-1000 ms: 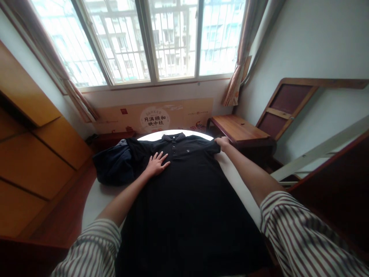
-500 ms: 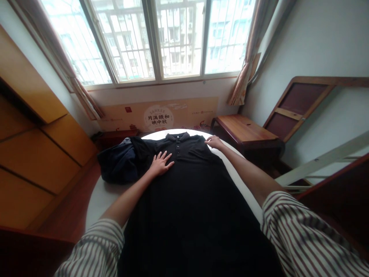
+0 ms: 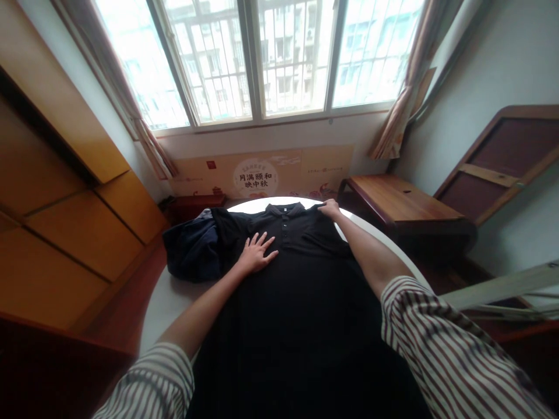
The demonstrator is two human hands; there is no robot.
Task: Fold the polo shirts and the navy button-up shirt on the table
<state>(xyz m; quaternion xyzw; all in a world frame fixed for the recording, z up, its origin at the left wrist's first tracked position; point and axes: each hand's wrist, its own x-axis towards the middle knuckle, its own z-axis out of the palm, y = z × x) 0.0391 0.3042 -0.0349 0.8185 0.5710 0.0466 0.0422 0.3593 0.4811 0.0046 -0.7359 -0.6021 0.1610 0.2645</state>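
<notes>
A black polo shirt lies spread face up on a white round table, its buttoned collar at the far edge. On the left of its chest rests my left hand, flat with the fingers spread. At the shirt's far right shoulder, my right hand has its fingers pinched on the black fabric. A bundled dark navy garment sits on the table to the left, against the shirt's left sleeve.
Orange-brown cabinets stand on the left. Beyond the table are a barred window and a printed banner on the wall. A wooden bench and a pale slanted rail stand to the right.
The view has turned slightly left, so everything sits further right. My right hand has shifted slightly inward along the shirt's shoulder. My left hand stays flat on the chest.
</notes>
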